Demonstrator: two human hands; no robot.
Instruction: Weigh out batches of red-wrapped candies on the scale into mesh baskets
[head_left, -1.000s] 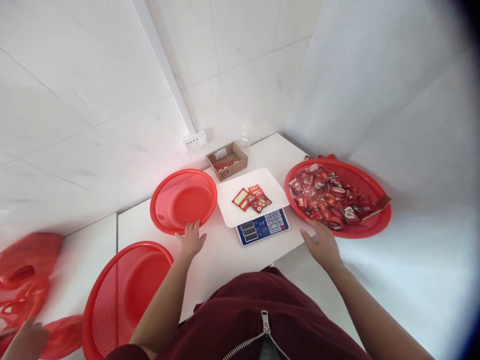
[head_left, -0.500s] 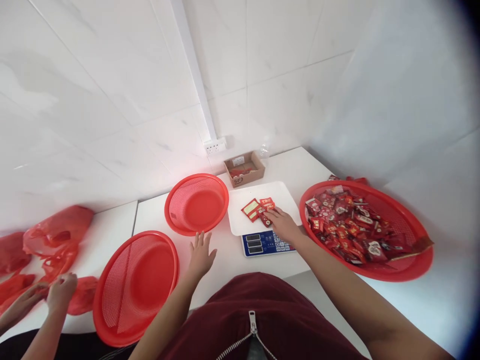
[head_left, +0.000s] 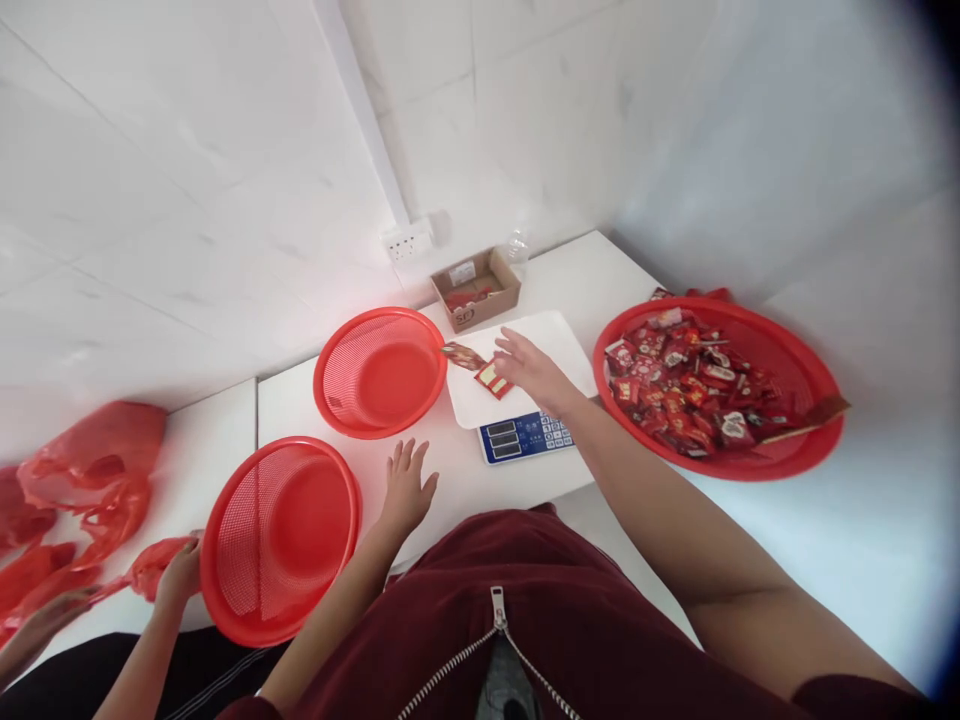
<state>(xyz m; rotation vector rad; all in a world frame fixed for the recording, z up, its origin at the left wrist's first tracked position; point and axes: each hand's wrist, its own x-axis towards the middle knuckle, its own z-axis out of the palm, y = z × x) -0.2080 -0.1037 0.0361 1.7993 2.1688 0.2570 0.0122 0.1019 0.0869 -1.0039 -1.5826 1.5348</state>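
My right hand (head_left: 531, 372) is over the white tray (head_left: 562, 350) of the blue digital scale (head_left: 517, 437), fingers stretched out. Just beside its fingertips is a small red packet (head_left: 493, 380) with a pale yellow panel. Another packet, smeared by motion (head_left: 465, 356), shows at the tray's left side, near the rim of the far red basket (head_left: 330, 352). I cannot tell whether the fingers touch either packet. My left hand (head_left: 409, 488) hovers above the table, fingers apart and holding nothing, between the far basket and the near red basket (head_left: 247, 480).
A large red basket (head_left: 814, 375) full of red snack packets stands at the right. Behind the tray is a cardboard box (head_left: 487, 300) with red packets inside. At the left, a co-worker's hands (head_left: 180, 575) handle red plastic bags (head_left: 97, 460). A wall socket (head_left: 407, 240) is behind.
The packets on the tray have shifted left, one toward the far basket. My right hand has moved forward and left over the tray. The co-worker's hands have moved apart.
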